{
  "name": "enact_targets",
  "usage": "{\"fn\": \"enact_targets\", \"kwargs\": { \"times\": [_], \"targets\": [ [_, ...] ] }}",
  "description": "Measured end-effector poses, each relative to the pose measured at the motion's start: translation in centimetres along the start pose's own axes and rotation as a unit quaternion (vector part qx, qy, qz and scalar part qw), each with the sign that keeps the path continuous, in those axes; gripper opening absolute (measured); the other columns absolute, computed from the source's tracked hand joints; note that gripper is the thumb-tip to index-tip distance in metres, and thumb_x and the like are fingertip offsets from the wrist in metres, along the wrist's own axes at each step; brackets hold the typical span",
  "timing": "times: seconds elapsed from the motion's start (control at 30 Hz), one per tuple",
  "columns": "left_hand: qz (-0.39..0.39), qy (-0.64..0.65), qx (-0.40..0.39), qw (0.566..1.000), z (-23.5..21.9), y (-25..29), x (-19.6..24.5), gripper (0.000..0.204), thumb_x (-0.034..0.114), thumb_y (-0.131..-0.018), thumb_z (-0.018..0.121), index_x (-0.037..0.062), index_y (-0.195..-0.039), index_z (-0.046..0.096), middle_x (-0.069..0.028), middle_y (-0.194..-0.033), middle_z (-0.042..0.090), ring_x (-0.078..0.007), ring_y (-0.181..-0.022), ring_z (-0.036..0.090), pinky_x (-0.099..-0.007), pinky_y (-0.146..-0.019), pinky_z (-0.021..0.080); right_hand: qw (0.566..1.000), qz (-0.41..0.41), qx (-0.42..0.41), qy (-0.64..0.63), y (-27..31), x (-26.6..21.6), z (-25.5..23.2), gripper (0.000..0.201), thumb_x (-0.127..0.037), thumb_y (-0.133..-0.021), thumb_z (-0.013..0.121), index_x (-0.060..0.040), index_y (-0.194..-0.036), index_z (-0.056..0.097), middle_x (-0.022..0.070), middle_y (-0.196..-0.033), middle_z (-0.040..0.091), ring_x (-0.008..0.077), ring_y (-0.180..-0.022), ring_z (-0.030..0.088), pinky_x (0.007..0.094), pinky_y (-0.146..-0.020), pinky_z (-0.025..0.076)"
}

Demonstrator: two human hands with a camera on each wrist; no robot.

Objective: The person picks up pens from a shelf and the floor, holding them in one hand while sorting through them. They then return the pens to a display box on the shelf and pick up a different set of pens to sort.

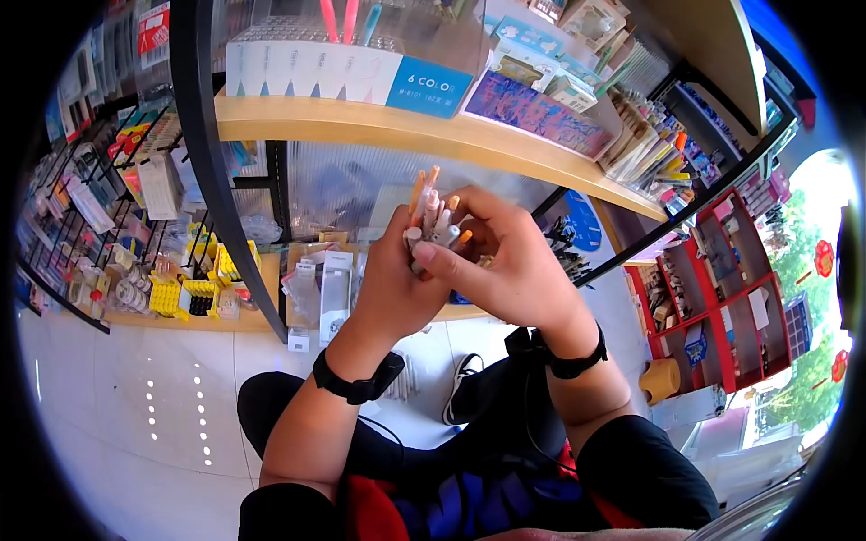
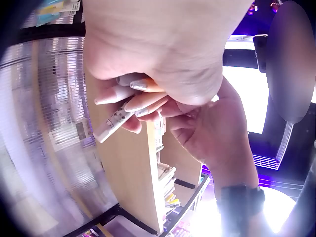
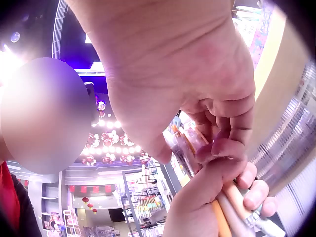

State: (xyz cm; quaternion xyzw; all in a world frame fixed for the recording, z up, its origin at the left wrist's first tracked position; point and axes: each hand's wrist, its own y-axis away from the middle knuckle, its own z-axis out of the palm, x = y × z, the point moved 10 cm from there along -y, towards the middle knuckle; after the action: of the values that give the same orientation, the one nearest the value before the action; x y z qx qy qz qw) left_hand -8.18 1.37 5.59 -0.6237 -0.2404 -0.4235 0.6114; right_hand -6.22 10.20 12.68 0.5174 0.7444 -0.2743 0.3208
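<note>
A bundle of pens [image 1: 433, 216], orange, pink and white, stands between the two hands in the head view. The left hand [image 1: 394, 278] grips the bundle from the left, fingers curled round it. From the right, the right hand [image 1: 505, 261] holds its thumb and curled fingers against the same pens. In the left wrist view, pen ends [image 2: 114, 123] poke out below the left palm. The right wrist view shows pens [image 3: 186, 143] under the right fingers, with more pen barrels [image 3: 237, 210] inside the left hand's curled fingers.
Just beyond the hands runs a wooden shelf [image 1: 361, 124] with a pen display box [image 1: 361, 79]. Below lie clear packages [image 1: 336, 287] on a lower shelf. Hanging goods and yellow holders [image 1: 169, 298] are at left, a red shelf unit [image 1: 722, 298] at right. A shoe [image 1: 462, 383] is on the floor.
</note>
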Motion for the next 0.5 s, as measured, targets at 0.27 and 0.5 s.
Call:
{"fn": "enact_targets", "kwargs": {
  "times": [0.27,0.5],
  "targets": [
    [-0.190,0.208,-0.091,0.955,1.8,1.5,-3.4,0.019,0.003,-0.092,0.064,0.0034,-0.109,0.057,-0.0058,-0.082,0.063,-0.0137,-0.068,0.064,-0.0302,-0.063,0.054,0.982,-0.156,0.098,0.042,0.9,-2.0,-1.7,0.055,-0.021,-0.088,0.080,0.0023,-0.132,0.058,0.0103,-0.100,0.068,0.0108,-0.071,0.061,0.0276,-0.062,0.049],
    [-0.243,0.466,-0.155,0.837,3.8,2.7,-2.9,0.015,-0.002,-0.088,0.060,0.0034,-0.101,0.055,-0.0050,-0.076,0.056,-0.0148,-0.060,0.057,-0.0343,-0.059,0.055,0.989,-0.082,0.002,-0.120,0.0,0.9,0.4,0.054,-0.016,-0.100,0.066,0.0004,-0.149,0.049,0.0117,-0.112,0.069,0.0160,-0.081,0.063,0.0307,-0.080,0.053]
  ]
}}
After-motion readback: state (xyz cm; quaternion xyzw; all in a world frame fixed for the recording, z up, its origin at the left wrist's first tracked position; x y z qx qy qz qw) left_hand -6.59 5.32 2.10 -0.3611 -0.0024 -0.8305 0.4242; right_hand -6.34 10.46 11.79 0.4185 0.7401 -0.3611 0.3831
